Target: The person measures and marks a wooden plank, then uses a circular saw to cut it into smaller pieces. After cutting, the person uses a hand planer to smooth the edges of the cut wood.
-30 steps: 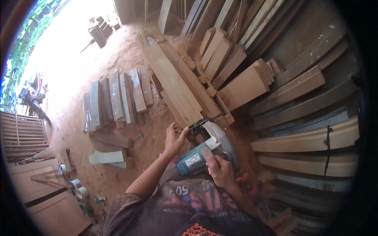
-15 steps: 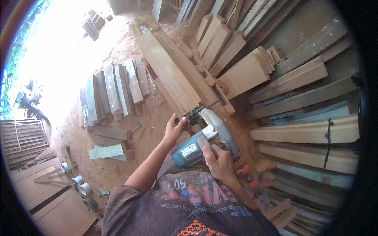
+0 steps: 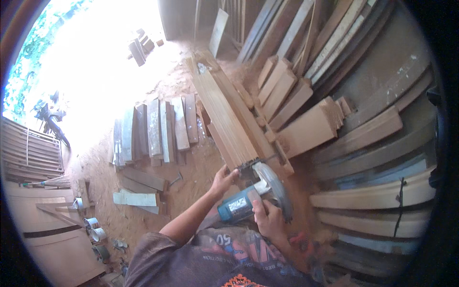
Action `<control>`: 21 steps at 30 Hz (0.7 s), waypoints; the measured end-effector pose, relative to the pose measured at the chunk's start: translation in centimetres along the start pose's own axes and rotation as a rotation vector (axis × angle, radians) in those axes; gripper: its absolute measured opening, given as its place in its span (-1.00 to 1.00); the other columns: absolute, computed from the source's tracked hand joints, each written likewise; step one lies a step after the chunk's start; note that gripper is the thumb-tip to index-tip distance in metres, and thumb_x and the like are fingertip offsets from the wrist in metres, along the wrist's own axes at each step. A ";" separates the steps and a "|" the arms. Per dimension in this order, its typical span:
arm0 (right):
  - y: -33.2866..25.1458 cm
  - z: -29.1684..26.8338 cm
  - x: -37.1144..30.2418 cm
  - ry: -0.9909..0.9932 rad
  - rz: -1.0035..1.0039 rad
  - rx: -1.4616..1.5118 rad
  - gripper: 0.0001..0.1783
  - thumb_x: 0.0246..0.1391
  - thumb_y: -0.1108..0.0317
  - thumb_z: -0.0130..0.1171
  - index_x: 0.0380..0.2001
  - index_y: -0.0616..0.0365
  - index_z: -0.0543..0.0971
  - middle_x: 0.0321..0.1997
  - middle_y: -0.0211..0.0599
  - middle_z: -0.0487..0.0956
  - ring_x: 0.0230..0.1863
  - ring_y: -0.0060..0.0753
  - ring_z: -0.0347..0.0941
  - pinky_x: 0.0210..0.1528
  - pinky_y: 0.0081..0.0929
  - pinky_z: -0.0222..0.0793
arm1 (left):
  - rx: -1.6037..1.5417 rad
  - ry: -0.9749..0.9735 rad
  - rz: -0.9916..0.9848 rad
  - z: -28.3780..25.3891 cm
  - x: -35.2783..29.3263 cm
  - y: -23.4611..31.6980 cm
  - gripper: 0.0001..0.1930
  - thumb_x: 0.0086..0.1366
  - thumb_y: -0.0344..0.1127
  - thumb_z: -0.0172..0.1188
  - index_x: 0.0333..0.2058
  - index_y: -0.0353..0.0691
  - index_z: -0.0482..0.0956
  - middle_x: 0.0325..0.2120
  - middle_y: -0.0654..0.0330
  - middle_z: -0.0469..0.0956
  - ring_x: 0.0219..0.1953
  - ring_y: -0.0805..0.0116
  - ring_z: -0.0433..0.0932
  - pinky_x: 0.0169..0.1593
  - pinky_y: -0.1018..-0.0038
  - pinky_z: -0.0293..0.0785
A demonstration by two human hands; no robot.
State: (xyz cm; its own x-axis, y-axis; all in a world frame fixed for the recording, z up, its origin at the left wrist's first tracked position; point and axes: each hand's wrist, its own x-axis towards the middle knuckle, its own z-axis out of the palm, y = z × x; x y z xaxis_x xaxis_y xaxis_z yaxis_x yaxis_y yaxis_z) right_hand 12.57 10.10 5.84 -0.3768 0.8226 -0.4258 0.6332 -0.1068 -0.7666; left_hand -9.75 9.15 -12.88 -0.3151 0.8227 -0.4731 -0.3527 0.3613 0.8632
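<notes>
A teal circular saw with a pale curved blade guard sits at the near end of a long light-brown board. My right hand is wrapped round the saw's rear handle, thumb on top. At the left front corner of the saw's dark base plate, my left hand grips with its thumb against the plate, close to the board's end. Some of its fingers are partly hidden. Beneath and beside the board lie other timbers, forming a long support. The saw blade itself is hidden.
Short planks lie in a row on the dusty floor at left, with a hammer nearby. Sawn blocks and stacked long boards crowd the right. A red tool lies beside my right forearm. Tape rolls are at lower left.
The whole view has shifted, so the scene sits lower and farther right. Both hands keep their places on the saw, which stays at the board's near end.
</notes>
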 end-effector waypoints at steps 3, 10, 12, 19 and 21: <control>0.0 0.3 0.2 0.017 -0.015 0.009 -0.37 0.47 -0.16 0.13 -0.36 0.28 0.67 -0.61 -0.35 0.57 -0.51 -0.44 0.55 -0.36 -0.33 0.43 | -0.040 -0.053 -0.067 -0.3 0.2 0.0 -0.56 0.61 -0.16 0.24 0.27 -0.33 0.50 -0.04 0.11 0.69 -0.02 0.25 0.70 0.06 0.22 0.68; -0.7 0.5 0.0 0.070 -0.080 0.070 -0.40 0.46 -0.13 0.17 -0.37 0.26 0.68 -0.62 -0.37 0.57 -0.52 -0.49 0.53 -0.38 -0.33 0.43 | -0.006 -0.054 -0.032 -0.5 0.0 0.6 -0.53 0.61 -0.14 0.24 0.32 -0.27 0.46 0.03 0.16 0.67 0.00 0.29 0.70 0.12 0.23 0.67; -0.9 0.3 -0.1 0.055 -0.041 0.054 -0.39 0.44 -0.16 0.18 -0.33 0.26 0.69 -0.53 -0.16 0.62 -0.41 -0.21 0.59 -0.30 -0.21 0.49 | 0.055 -0.052 -0.008 -0.5 0.1 0.5 -0.52 0.60 -0.13 0.24 0.33 -0.26 0.46 0.04 0.16 0.66 0.00 0.30 0.69 0.12 0.23 0.67; -1.0 0.3 -0.1 0.035 0.008 0.049 -0.35 0.41 -0.23 0.18 -0.24 0.27 0.72 -0.35 0.26 0.71 -0.16 0.38 0.72 -0.14 0.04 0.60 | -0.046 -0.013 0.004 -0.3 0.4 0.3 -0.54 0.53 -0.16 0.32 0.26 -0.30 0.57 -0.07 0.20 0.73 -0.03 0.42 0.66 0.06 0.40 0.61; -0.8 0.4 -0.1 0.043 -0.010 0.054 -0.34 0.41 -0.23 0.18 -0.23 0.28 0.72 -0.35 0.26 0.71 -0.16 0.37 0.72 -0.14 0.04 0.60 | -0.041 -0.001 -0.039 -0.2 0.3 0.6 -0.54 0.52 -0.16 0.33 0.25 -0.30 0.58 -0.07 0.19 0.73 -0.04 0.42 0.66 0.05 0.39 0.61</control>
State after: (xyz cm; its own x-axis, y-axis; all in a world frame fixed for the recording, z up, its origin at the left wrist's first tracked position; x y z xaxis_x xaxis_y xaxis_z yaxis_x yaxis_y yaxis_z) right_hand 11.83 9.89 6.25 -0.3529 0.8469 -0.3978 0.5915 -0.1275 -0.7962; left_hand -10.27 9.49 -12.51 -0.2991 0.8089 -0.5062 -0.4009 0.3749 0.8359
